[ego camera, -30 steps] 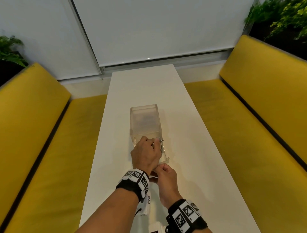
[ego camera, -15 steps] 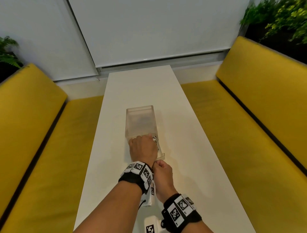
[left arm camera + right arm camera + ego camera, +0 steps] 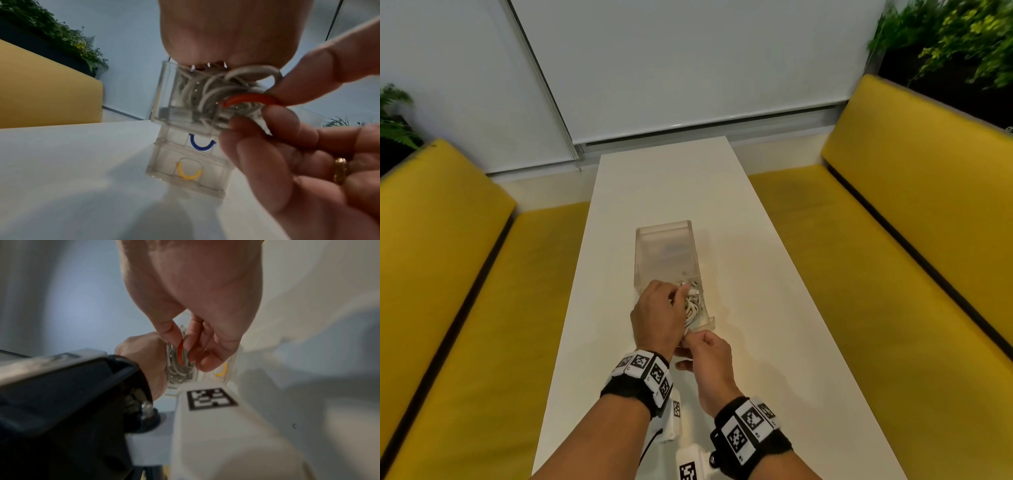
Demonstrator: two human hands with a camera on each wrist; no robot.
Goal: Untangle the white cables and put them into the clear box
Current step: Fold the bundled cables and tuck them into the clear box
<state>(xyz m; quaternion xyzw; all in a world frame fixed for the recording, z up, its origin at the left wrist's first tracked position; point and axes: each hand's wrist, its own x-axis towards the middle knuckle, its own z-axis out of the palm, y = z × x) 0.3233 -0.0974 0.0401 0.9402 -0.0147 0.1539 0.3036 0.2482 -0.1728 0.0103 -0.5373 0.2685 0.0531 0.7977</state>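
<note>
The clear box [image 3: 664,246] stands on the white table [image 3: 774,308]; it is a stack of drawers. Its top drawer [image 3: 708,320] is pulled out toward me and holds the tangled white cables [image 3: 693,305]. My left hand [image 3: 657,315] lies on top of the drawer, fingers curled down into the cables [image 3: 216,87]. My right hand [image 3: 709,353] is at the drawer front and pinches its red handle [image 3: 246,99] between thumb and fingers. The right wrist view shows the same red handle [image 3: 180,352] in that pinch.
The lower drawers carry a blue handle [image 3: 202,145] and a yellow handle [image 3: 189,174] and stay closed. Yellow benches [image 3: 465,308] run along both sides of the narrow table. Plants [image 3: 945,41] stand behind the right bench.
My left hand has shifted a little back and left on the drawer, so more cable shows beside it. My right hand has stayed at the drawer front.
</note>
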